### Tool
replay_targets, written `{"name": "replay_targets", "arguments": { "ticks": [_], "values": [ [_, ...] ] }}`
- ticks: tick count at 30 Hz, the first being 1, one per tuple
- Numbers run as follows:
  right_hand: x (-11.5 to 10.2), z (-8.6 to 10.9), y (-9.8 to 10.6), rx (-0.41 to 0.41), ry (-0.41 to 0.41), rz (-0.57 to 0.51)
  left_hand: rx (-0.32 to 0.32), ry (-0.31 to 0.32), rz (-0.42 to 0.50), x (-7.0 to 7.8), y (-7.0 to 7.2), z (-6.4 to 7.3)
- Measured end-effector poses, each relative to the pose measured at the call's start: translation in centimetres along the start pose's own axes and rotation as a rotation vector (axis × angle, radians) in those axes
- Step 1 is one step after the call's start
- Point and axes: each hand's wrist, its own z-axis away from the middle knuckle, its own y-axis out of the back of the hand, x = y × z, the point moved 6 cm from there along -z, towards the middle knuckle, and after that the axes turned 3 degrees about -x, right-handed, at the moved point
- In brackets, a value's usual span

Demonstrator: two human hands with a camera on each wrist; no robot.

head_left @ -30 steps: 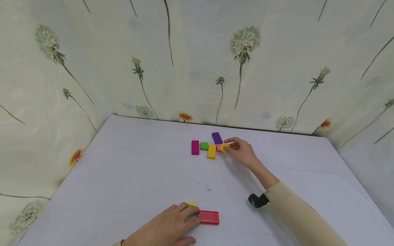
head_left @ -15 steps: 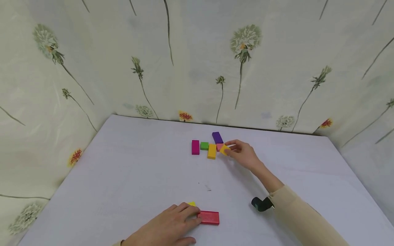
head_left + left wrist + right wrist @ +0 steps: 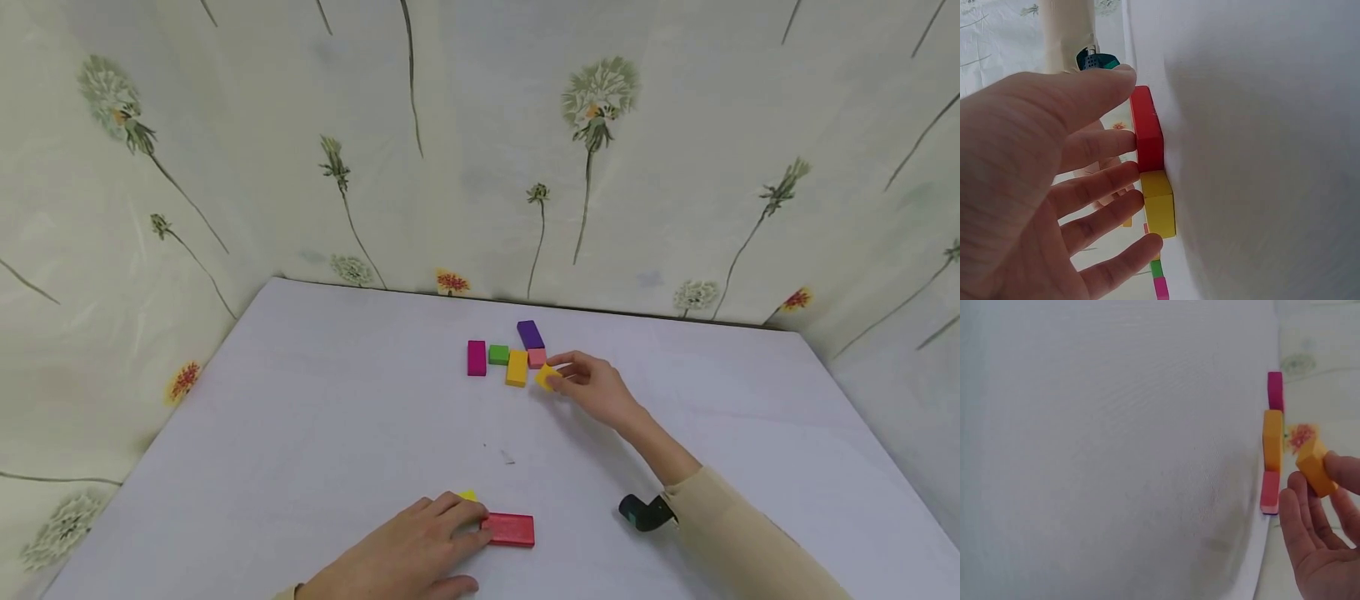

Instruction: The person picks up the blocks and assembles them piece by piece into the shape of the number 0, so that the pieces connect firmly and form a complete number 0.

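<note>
Between thumb and fingers my right hand (image 3: pixel 596 392) pinches a yellow-orange block (image 3: pixel 1314 465), tilted and held above the table. Just past it lie a small pink block (image 3: pixel 537 358), an orange block (image 3: pixel 517 368) and a purple block (image 3: pixel 530 334). My left hand (image 3: pixel 411 546) rests near the table's front, its fingers fairly straight and touching a red block (image 3: pixel 512 530) and a yellow block (image 3: pixel 1159 203). In the head view the left hand hides most of that yellow block. The left wrist view shows the red and yellow blocks end to end.
A green block (image 3: pixel 498 355) and a magenta block (image 3: pixel 477 358) lie left of the orange block. A dark device (image 3: pixel 645 512) sits at the right wrist. Flower-patterned cloth (image 3: pixel 480 167) rises behind the white table (image 3: pixel 337 417).
My right hand has drawn the yellow-orange block slightly toward me, away from the pink block, which now shows more fully. The left hand has stayed in place.
</note>
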Motion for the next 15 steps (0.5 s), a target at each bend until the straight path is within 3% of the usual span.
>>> {"name": "replay_targets", "arguments": {
  "ticks": [6, 12, 15],
  "values": [
    [0.1, 0.9, -0.4, -0.014, 0.018, 0.000, 0.042, -0.018, 0.002, 0.2, 0.1, 0.1],
    [0.0, 2.0, -0.7, -0.038, 0.046, -0.003, -0.040, 0.030, 0.047, -0.1, -0.2, -0.2],
    [0.0, 2.5, -0.9, -0.047, 0.041, -0.001, -0.038, 0.026, 0.048, -0.1, -0.2, -0.1]
  ]
}}
